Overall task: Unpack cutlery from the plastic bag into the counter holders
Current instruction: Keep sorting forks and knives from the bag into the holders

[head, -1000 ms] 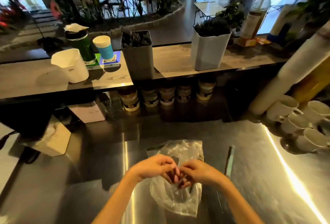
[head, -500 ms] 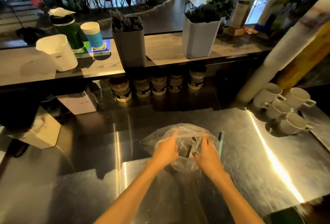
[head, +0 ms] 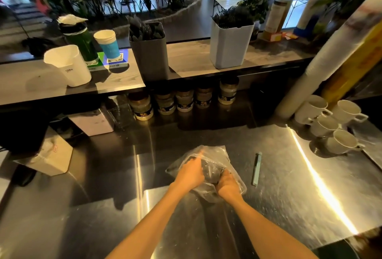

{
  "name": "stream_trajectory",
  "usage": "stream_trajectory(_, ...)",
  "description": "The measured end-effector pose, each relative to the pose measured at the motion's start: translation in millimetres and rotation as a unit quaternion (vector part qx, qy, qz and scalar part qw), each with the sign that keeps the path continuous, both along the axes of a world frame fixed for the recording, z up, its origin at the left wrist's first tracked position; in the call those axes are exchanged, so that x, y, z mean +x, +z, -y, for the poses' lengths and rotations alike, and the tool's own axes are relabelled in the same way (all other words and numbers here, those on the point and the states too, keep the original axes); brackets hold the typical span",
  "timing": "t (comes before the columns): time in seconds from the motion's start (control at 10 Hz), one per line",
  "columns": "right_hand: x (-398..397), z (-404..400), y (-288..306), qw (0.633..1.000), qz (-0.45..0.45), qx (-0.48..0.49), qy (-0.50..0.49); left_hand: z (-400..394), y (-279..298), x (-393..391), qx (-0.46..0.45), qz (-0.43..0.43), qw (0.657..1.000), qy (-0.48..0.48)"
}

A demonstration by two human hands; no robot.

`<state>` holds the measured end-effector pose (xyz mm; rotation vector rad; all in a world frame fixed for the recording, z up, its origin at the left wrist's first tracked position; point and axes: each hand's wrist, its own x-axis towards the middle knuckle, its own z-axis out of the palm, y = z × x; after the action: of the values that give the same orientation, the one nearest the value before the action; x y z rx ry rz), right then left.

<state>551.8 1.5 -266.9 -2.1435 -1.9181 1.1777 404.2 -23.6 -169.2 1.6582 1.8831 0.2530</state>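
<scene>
1. The plastic bag [head: 215, 155] lies on the steel worktop [head: 289, 176], where dark cutlery [head: 209, 173] can be reached through its mouth
2. The left hand [head: 191, 173] grips the film, likely holding it open
3. The right hand [head: 227, 182] closes round the cutlery bundle
4. The grey holder [head: 149, 54] and white holder [head: 229, 46] wait on the raised counter
</scene>
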Motion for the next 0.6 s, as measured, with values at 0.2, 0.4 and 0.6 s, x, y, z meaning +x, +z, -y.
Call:
stream_trajectory(0.2, -15, -11, 9, 0.999, -0.014, -0.014, 0.034, -5, 2, -18, 0.007, -0.018, 1.000, 0.012)
stream_trajectory(0.4, -29, -31, 57, 0.982, 0.017, -0.031, 0.186, -29, 0, -50, -0.003, -0.063, 0.998, 0.018)
stream_trajectory(0.6, -32, -52, 68, 0.963, -0.006, 0.161, 0.217, -37, -8, -64, -0.041, -0.171, 0.981, -0.085)
